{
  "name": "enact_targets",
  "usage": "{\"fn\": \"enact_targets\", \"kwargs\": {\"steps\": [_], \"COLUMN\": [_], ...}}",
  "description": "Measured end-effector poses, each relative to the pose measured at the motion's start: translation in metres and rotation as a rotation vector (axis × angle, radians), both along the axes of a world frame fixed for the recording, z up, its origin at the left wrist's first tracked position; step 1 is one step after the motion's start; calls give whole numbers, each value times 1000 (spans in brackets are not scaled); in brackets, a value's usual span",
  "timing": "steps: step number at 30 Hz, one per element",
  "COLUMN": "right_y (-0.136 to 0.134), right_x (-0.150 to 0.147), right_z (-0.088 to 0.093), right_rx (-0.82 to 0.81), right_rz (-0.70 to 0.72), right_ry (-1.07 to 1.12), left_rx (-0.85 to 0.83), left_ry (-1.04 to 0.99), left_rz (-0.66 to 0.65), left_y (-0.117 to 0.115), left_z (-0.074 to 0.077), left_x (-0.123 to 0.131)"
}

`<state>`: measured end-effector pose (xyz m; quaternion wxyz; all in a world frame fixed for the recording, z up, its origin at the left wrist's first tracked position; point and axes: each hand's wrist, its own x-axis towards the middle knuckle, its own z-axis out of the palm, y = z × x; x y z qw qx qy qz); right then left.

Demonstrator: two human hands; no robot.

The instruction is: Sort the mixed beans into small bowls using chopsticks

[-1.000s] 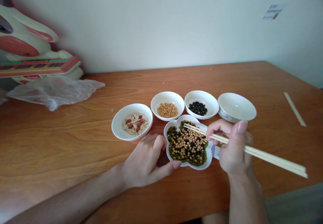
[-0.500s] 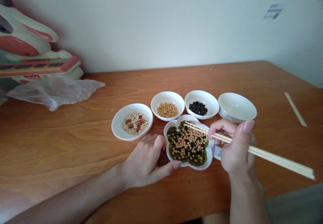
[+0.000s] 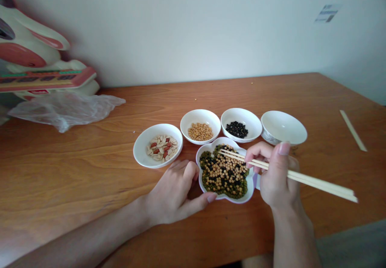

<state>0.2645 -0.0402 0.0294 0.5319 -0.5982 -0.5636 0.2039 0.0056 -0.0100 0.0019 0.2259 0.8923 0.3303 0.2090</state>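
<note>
A flower-shaped tray (image 3: 252,179) holds mixed green, black and tan beans. My right hand (image 3: 276,175) grips a pair of chopsticks (image 3: 321,183), their tips among the beans at the tray's upper part. Against the tray's left edge rests my left hand (image 3: 177,191), its thumb stretched along the near rim and its other fingers curled; it grips nothing that I can see. Behind stand white bowls: one with peanuts (image 3: 163,148), one with yellow beans (image 3: 200,132), one with black beans (image 3: 237,129), and one bowl (image 3: 283,127) with nothing visible inside.
A cow-shaped toy keyboard (image 3: 45,79) and a crumpled clear plastic bag (image 3: 72,109) lie at the left. On the right of the wooden table (image 3: 328,159) is a pale strip (image 3: 353,131). A wall rises behind the table.
My right hand has shifted a little to the left with the chopsticks, whose rear ends have swung left and slightly up. My left hand has stayed in place.
</note>
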Motion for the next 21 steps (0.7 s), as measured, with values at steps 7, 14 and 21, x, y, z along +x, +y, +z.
{"fn": "enact_targets", "kwargs": {"steps": [7, 14, 21], "right_y": [-1, 0, -5], "right_x": [-3, -2, -17], "right_z": [0, 0, 10], "right_rx": [24, 79, 327], "right_rz": [-37, -96, -297], "right_ry": [-4, 64, 209], "left_rx": [1, -13, -26], "left_ry": [-3, -3, 2], "left_rz": [1, 1, -6], "left_y": [0, 0, 0], "left_z": [1, 0, 0], "left_x": [1, 0, -1]}}
